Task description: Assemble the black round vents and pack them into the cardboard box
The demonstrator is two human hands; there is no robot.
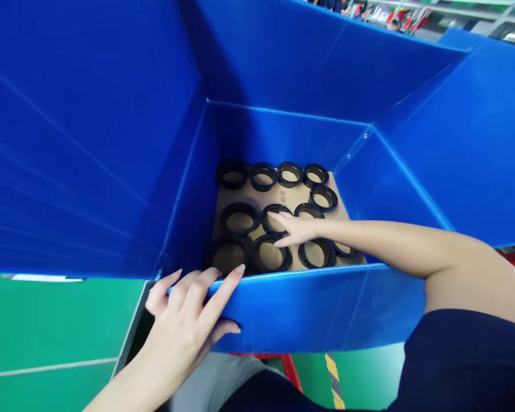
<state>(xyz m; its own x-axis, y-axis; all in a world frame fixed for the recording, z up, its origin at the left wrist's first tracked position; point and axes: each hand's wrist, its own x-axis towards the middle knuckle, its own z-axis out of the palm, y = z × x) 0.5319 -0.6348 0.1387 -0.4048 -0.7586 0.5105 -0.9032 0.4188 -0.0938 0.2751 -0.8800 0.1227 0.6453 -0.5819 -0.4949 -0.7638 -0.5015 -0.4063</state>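
Head view, looking down into a deep blue box (309, 274) with raised flaps. The left hand (182, 312) comes up from the lower left, palm down, and rests on the near wall. Its fingers are spread and bent over the top edge, with the thumb lower against the outer face; they hold no ring.

The right arm (381, 234) enters from the right, crosses over the near wall with its elbow bent, and stretches left and down into the box. The right hand (298, 229) is low over the middle of the box, fingers wide apart and pointing left. They are at a black ring (264, 222) in the middle row; whether they touch it cannot be told.

About a dozen such rings, lying flat in loose rows on a brown sheet (298, 194), cover the box's bottom. Green floor (47, 326) shows outside, with yellow-and-black striped tape (335, 380) below the near wall.
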